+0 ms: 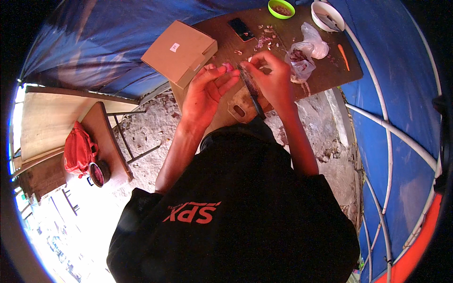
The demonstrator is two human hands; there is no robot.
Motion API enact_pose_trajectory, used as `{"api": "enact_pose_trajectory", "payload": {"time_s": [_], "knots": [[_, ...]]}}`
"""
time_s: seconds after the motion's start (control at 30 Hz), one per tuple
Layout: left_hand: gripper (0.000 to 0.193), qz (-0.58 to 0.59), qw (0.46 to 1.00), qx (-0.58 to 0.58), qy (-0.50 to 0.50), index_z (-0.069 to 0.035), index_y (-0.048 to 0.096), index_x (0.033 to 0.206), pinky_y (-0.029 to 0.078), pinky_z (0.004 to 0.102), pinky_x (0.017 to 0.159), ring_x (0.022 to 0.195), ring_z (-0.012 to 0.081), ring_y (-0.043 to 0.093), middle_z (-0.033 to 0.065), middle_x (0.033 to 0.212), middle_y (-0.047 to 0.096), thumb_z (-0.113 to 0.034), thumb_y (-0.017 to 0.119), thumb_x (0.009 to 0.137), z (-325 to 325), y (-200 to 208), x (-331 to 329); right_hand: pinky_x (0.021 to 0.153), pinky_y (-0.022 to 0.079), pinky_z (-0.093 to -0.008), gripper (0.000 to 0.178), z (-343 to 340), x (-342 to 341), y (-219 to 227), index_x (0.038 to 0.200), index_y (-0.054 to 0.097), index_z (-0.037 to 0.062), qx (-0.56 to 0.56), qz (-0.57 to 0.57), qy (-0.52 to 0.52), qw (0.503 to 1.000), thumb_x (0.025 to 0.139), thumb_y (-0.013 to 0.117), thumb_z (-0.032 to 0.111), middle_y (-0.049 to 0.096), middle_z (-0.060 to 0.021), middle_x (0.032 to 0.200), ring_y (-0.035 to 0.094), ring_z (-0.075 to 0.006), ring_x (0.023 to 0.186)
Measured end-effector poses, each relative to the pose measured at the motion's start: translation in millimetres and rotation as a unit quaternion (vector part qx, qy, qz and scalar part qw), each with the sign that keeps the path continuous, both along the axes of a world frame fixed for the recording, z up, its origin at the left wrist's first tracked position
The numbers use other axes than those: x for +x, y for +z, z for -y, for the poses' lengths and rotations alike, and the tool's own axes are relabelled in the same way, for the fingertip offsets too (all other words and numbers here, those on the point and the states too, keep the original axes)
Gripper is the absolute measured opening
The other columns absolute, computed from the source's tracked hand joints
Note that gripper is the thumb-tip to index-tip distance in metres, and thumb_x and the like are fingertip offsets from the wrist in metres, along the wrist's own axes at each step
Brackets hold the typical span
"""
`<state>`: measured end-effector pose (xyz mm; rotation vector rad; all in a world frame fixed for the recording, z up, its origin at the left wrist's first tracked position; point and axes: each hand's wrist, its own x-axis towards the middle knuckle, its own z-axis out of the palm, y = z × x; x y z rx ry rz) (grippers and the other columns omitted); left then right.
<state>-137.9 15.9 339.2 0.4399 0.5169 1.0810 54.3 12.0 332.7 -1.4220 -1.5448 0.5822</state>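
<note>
Palm up, my left hand (206,89) holds a small pink-purple bulb, like a shallot (228,66), at its fingertips. Close beside it on the right, my right hand (274,73) has thumb and forefinger pinched together. A pale scrap may be at that pinch, but it is too small to tell. Below and between the hands lies a knife (258,107) with a black handle and a dark, speckled blade, its handle toward me. It rests over a wooden cutting board (230,104) that has a slot in its handle end. My hands partly hide the board.
On the brown table (311,82) stand a cardboard box (181,49), a phone (241,29), a green bowl (273,14) and a white bowl (318,6). Scattered peelings (265,41), plastic bags (314,40) and an orange-handled tool (344,57) lie farther right. A red bag (79,151) sits at left.
</note>
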Motion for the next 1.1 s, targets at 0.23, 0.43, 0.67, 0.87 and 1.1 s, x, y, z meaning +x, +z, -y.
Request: {"api": "enact_pose_trajectory", "payload": {"time_s": [0.23,0.43,0.67,0.87,1.1], "knots": [[0.007,0.0,1.0,0.01,0.001,-0.007,0.057,0.099,0.054,0.038,0.093,0.099,0.0275,0.068,0.0146,0.106,0.068,-0.005,0.059,0.092,-2,-1,1,0.081,0.053,-0.0328,0.023,-11,-3,-15,0.104,0.07,0.0018,0.086,0.031,0.011,0.996,0.086,0.073,0.015,0.072,-0.0126,0.102,0.07,-0.0231,0.092],[0.007,-0.002,0.999,-0.004,-0.036,-0.005,0.058,0.099,0.057,0.0346,0.089,0.096,0.0238,0.068,0.0137,0.102,0.068,-0.008,0.061,0.093,-8,2,-7,0.083,0.053,-0.0307,0.019,1,-4,20,0.101,0.072,0.0012,0.134,-0.005,0.121,0.984,0.083,0.075,0.007,0.07,-0.0113,0.107,0.068,-0.0211,0.096],[0.015,-0.048,0.992,0.043,-0.113,-0.004,0.061,0.104,0.056,0.0326,0.087,0.096,0.0187,0.065,0.0076,0.1,0.066,-0.01,0.066,0.09,-13,8,-17,0.076,0.053,-0.0298,0.021,17,-9,51,0.097,0.073,0.0042,0.139,0.02,0.167,0.976,0.077,0.078,0.0,0.068,-0.0085,0.097,0.068,-0.0198,0.089],[0.021,-0.097,0.982,0.055,-0.153,-0.005,0.056,0.104,0.055,0.0325,0.083,0.093,0.0177,0.065,0.0049,0.097,0.064,-0.007,0.068,0.087,-17,9,-20,0.071,0.052,-0.0306,0.017,23,-2,63,0.091,0.072,0.0045,0.146,0.085,0.214,0.962,0.076,0.078,0.001,0.065,-0.0066,0.091,0.066,-0.02,0.082],[0.021,-0.108,0.977,0.053,-0.173,-0.008,0.052,0.092,0.059,0.0326,0.083,0.092,0.0192,0.068,0.0112,0.096,0.069,-0.005,0.071,0.083,-16,11,-23,0.069,0.05,-0.033,0.012,29,-1,76,0.092,0.068,0.0038,0.071,0.136,0.245,0.957,0.081,0.074,0.004,0.06,-0.0056,0.089,0.064,-0.0209,0.079]]}}
